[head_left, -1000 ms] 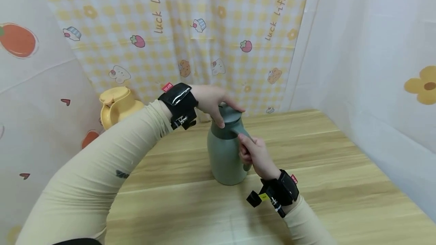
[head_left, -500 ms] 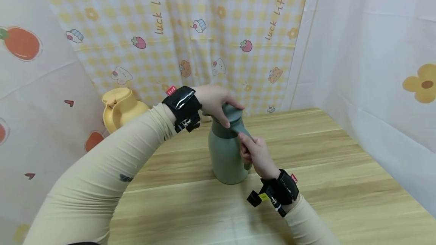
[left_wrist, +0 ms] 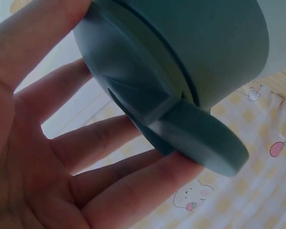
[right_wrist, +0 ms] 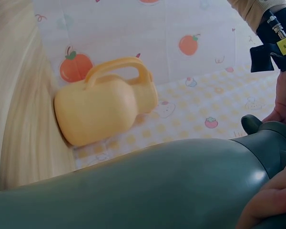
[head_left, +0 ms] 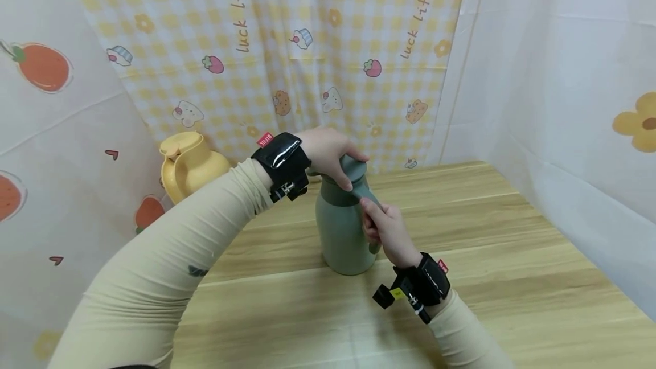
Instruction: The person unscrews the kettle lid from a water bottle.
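Note:
A grey-green thermos jug (head_left: 344,238) stands upright on the wooden table. My left hand (head_left: 328,150) reaches over its top and holds the lid (head_left: 355,168), thumb on the near side. In the left wrist view, spread fingers (left_wrist: 119,191) bend against the lid's edge and the spout (left_wrist: 209,140). My right hand (head_left: 390,235) grips the jug's handle (head_left: 360,191), with the thumb lying along its upper part. Seen from the right wrist, the jug body (right_wrist: 148,186) fills the bottom of the view, and the right fingers (right_wrist: 271,202) show at the lower right.
A yellow jug (head_left: 200,172) stands behind the left forearm, at the table's back left; the right wrist view shows its handle (right_wrist: 117,64). A yellow-checked curtain (head_left: 307,84) hangs behind the wooden table (head_left: 461,215). White printed sheets (head_left: 564,73) hang at both sides.
My left hand has shifted slightly right on the lid, its thumb nearer the handle. The spout now shows beside it. The right hand keeps its grip; the whole view has drifted slightly.

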A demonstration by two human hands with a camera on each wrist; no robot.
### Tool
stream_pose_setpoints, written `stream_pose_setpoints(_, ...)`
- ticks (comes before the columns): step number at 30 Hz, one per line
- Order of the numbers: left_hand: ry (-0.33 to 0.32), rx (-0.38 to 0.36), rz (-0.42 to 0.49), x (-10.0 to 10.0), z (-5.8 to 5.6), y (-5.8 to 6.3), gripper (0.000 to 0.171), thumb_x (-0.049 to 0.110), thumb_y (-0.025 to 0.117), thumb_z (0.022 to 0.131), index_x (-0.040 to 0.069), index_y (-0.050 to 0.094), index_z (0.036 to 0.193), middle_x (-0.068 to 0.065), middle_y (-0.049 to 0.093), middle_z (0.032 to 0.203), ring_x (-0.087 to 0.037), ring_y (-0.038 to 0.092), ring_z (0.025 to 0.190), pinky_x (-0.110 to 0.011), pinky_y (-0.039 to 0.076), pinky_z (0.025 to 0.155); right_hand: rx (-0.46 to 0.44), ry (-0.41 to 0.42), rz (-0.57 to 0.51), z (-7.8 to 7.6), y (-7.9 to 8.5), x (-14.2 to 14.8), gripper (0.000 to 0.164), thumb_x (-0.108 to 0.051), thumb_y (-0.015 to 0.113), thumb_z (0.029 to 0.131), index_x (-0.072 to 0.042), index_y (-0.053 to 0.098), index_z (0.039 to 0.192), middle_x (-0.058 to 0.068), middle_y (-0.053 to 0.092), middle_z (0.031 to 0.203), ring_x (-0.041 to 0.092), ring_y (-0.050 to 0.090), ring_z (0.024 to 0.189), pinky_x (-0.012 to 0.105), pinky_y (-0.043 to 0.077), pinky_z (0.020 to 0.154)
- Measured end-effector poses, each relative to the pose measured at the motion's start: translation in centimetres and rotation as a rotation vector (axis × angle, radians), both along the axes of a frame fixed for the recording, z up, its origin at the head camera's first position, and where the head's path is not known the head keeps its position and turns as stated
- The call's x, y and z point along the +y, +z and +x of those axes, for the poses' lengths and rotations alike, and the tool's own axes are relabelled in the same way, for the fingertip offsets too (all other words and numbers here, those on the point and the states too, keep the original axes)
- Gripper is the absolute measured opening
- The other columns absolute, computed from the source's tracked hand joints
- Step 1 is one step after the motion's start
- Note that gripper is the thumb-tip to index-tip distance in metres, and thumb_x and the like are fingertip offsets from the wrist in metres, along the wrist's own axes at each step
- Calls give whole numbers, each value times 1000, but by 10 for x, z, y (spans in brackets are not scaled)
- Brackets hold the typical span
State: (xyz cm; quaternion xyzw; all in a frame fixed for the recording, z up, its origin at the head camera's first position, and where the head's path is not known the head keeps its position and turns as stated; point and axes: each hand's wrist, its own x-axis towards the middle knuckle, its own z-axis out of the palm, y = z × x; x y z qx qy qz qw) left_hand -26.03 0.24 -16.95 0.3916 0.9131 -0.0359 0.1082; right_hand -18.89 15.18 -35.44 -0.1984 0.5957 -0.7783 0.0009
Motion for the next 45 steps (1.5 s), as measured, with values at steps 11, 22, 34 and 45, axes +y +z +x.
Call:
stream_pose_setpoints(11,70,14,-13,15,5,4,63,43,78,80,30,55,137,2,54,138,-16,51,119,-32,43,94,-16,-37,-3,2,4,5,48,-32,50,102,-5,42,63,-2,30,50,11,26,41,33,17,44)
stream_pose_setpoints(22,128,22,32,31,12,9,64,42,79,80,26,56,137,-1,54,137,-20,52,115,-34,44,92,-13,-73,-2,2,7,16,47,-33,50,102,-7,42,64,-1,31,51,10,26,42,28,19,45)
stream_pose_setpoints(34,9,-47,34,0,-4,6,71,46,74,83,28,45,145,-2,41,148,-23,45,125,-40,41,98,-32,-29,16,-2,11,4,46,-33,51,102,-7,41,65,-1,30,51,10,25,42,27,20,45)
stream_pose_setpoints(45,-126,-247,-94,-15,-4,14,87,16,80,82,36,32,151,-7,12,161,-30,20,143,-46,30,108,-35,-10,11,7,5,0,47,-30,50,102,-7,41,62,-4,32,50,7,27,41,25,21,43)
